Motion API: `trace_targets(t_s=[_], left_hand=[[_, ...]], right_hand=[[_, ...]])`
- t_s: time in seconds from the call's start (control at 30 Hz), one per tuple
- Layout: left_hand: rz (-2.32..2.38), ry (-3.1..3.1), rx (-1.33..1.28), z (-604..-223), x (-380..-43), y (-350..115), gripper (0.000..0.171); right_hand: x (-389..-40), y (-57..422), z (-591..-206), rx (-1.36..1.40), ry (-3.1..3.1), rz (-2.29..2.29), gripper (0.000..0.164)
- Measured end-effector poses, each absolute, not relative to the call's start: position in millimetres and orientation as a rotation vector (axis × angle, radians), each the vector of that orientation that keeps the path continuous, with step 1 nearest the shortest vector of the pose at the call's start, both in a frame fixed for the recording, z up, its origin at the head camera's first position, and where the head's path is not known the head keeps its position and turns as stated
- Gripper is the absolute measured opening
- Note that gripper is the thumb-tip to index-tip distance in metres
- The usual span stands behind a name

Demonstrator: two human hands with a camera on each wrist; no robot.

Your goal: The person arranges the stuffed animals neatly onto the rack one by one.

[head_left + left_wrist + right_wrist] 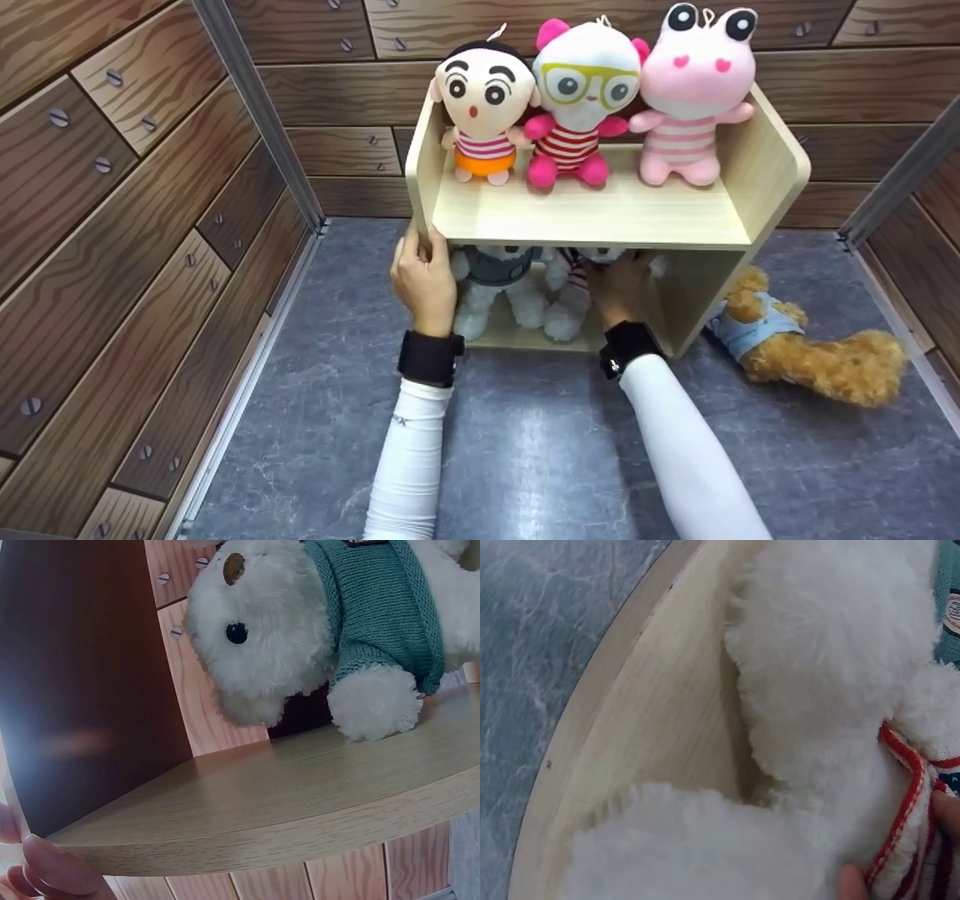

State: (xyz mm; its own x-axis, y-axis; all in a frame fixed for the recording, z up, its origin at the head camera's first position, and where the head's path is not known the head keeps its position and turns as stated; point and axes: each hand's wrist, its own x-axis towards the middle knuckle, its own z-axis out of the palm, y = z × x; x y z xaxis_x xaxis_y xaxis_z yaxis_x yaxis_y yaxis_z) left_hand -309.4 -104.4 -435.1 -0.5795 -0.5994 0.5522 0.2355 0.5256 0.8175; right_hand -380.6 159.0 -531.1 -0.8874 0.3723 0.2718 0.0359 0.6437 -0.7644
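A small two-tier wooden shelf stands in the head view. My left hand grips its left side panel near the upper board, and the left wrist view shows the thumb on the panel's edge. Inside the lower tier sits a white plush bear in a teal knitted top. Beside it is a white plush toy in a red-striped sweater. My right hand reaches under the upper board and holds this toy; in the right wrist view its fingertips are at the sweater. The upper board hides both toys' heads in the head view.
On the upper tier sit a black-haired doll, a panda plush with yellow glasses and a pink frog plush. A brown plush toy in light blue clothing lies on the grey floor at right. Wood-patterned walls enclose the space.
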Motion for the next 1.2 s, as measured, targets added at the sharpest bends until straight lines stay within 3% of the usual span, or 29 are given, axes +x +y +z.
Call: trace_targets(t_s=[0.3, 0.53, 0.9, 1.2], left_hand=[[-1.194, -1.861, 0.294, -438.0, -309.8, -103.2, 0.036], [-1.171, -1.875, 0.310, -437.4, -308.7, -103.9, 0.036], [-1.176, -1.866, 0.294, -436.0, -308.9, -103.0, 0.036], [-1.175, -1.864, 0.293, -435.1, -308.9, -103.5, 0.035]], right_hand=[[-378.2, 162.5, -536.3, -0.323, -2.533, 1.145, 0.102], [-374.2, 164.6, -529.5, -0.409, -2.670, 1.177, 0.119], [-371.9, 165.5, -529.3, -0.327, -2.605, 1.194, 0.102], [-369.3, 167.3, -527.5, -0.369, -2.703, 1.023, 0.120]])
